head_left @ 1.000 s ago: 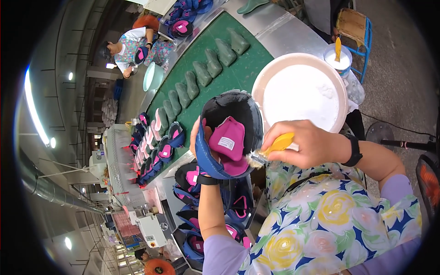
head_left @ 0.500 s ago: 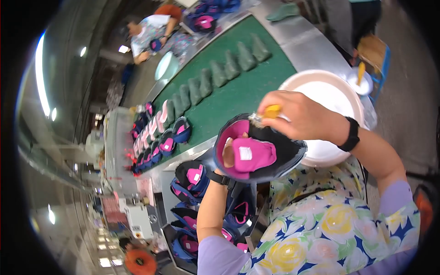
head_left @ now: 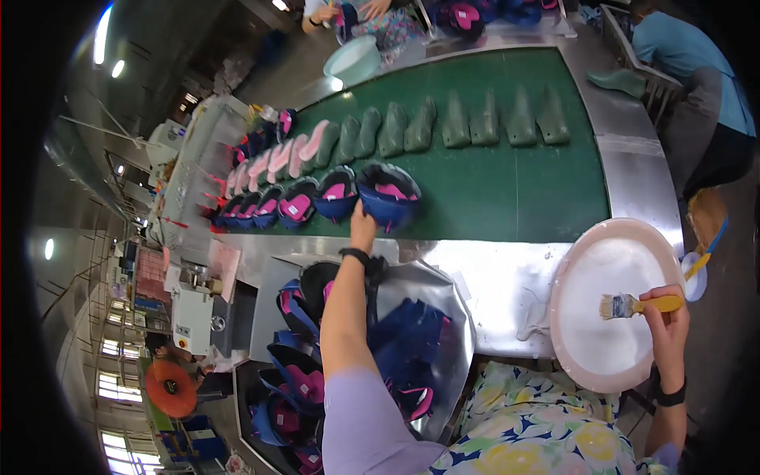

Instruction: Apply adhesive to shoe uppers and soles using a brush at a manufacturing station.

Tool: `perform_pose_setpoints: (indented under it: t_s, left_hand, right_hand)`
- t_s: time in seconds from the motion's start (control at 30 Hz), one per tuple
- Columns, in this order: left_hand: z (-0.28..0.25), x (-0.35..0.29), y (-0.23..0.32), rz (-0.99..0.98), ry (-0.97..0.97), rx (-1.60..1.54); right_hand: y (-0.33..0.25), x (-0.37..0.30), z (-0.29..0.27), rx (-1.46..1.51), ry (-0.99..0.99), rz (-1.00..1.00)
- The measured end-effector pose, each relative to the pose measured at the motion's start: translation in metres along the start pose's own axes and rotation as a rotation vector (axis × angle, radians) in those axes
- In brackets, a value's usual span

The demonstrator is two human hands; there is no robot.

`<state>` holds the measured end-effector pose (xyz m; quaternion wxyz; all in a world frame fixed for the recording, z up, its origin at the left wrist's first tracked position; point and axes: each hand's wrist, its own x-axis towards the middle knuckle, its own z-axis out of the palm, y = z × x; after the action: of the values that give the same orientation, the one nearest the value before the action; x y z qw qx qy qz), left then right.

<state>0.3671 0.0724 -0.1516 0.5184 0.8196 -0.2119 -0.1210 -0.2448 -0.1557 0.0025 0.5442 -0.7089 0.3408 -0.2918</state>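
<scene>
My left hand point(head_left: 362, 228) reaches out over the green belt point(head_left: 546, 194) and grips the near left edge of a blue shoe upper point(head_left: 388, 207) with a pink lining. That upper stands at the right end of a row of similar uppers point(head_left: 298, 203). In my right hand point(head_left: 670, 326) is a paintbrush point(head_left: 621, 306) with a yellow handle and pale bristles. I hold it over a pale pink basin point(head_left: 564, 317) containing white liquid. Behind the uppers runs a line of dark green shoe lasts point(head_left: 416, 131), with pink insole-shaped pieces point(head_left: 279, 161) on the left ones.
A metal bin point(head_left: 455, 332) full of blue and pink uppers stands under my left arm. A metal ledge point(head_left: 507, 273) borders the belt. Across it, a person's hands point(head_left: 374, 9) are near a pale green bowl point(head_left: 352, 62). Another person point(head_left: 701, 63) bends over at the far right.
My left hand has carried the shoe upper from in front of me to the belt. My right hand has drawn the brush out of the upper and back over the basin. The view has turned.
</scene>
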Motion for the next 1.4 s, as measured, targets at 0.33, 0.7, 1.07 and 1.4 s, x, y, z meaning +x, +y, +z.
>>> perform_pose_setpoints:
  t_s: [0.33,0.7,1.07,1.4]
  left_hand:
    - [-0.044,-0.019,0.119,-0.243,-0.358,0.006]
    - [-0.047,-0.323,0.178,0.663,-0.58,1.264]
    - [-0.024,-0.227,0.018,0.343,0.234,1.016]
    - [-0.044,-0.187,0.117,0.615,-0.215,1.066]
  right_hand:
    - [0.011,0.025,0.009,-0.1,-0.097,0.097]
    - [0.008,-0.01,0.004,-0.116,-0.138,-0.085]
    - [0.009,-0.054,0.017,-0.058,-0.093,-0.224]
    - [0.044,-0.026,0.007,-0.059,-0.072,-0.217]
